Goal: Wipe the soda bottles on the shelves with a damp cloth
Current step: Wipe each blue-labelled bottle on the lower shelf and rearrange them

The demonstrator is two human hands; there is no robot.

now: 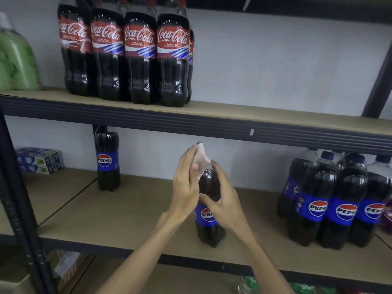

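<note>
A Pepsi bottle [209, 230] with a blue label stands near the front of the middle shelf [131, 211]. My left hand [185, 185] holds a pale pink cloth [201, 157] over the bottle's cap and neck, which the cloth hides, with the thumb pinching it. My right hand [226, 203] grips the bottle's dark shoulder from the right, fingers curled round it. Another single Pepsi bottle [107, 164] stands at the back left of the same shelf. Several Pepsi bottles [331, 204] are grouped at the right. Several Coca-Cola bottles [140, 58] line the upper shelf [254, 118].
A green bottle [17, 60] sits at the far left of the upper shelf. Toothpaste boxes [39, 160] are stacked at the middle shelf's back left. A dark metal post [19, 198] runs down the left side. Green bottles [254, 285] show on the shelf below.
</note>
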